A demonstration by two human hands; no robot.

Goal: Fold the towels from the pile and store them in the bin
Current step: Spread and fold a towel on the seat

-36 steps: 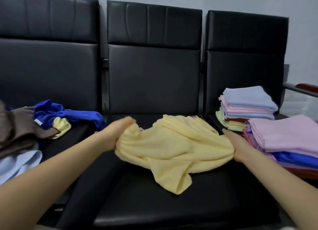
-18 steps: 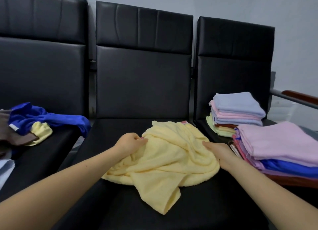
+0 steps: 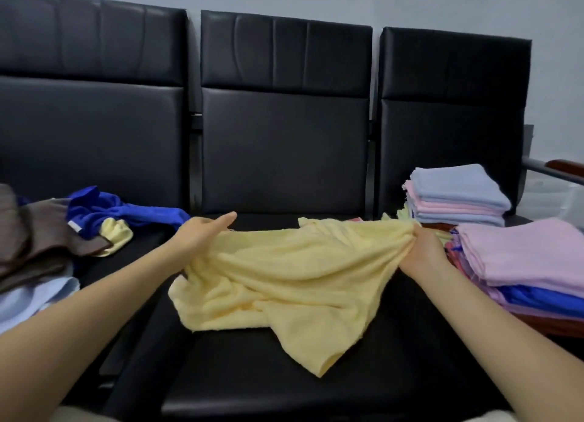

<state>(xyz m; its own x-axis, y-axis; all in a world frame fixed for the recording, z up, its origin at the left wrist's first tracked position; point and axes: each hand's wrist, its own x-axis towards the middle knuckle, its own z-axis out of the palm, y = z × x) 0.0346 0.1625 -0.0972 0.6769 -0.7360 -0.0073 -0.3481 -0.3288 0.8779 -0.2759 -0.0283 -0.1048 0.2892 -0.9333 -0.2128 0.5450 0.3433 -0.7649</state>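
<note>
Head view: both hands now pull a yellow towel (image 3: 294, 282) apart across the middle seat (image 3: 284, 387) of a black padded bench, where half a second earlier it lay bunched in a mound between them. The cloth has gone from a heap to a wide, sagging band, with one loose corner trailing toward the seat's front edge.

At far left, an unfolded pile (image 3: 41, 244) of brown, royal-blue, pale-yellow and light-blue towels lies crumpled on the left seat. The left hand (image 3: 202, 235) holds the towel's left edge, thumb on top of the cloth and fingers extended toward the backrest. The towel is soft terry, its surface nubby and creased in long folds running between the two hands. The right hand (image 3: 420, 251) grips the gathered right edge, fingers curled into the fabric.

On the right seat stand two stacks of folded towels: a rear stack (image 3: 455, 197) of lavender-blue and pink squares, and a nearer stack (image 3: 531, 260) topped with pink over blue. The bench upholstery is smooth, faintly glossy leatherette with stitched panels. A grey and wood-brown armrest (image 3: 556, 170) shows at far right.
</note>
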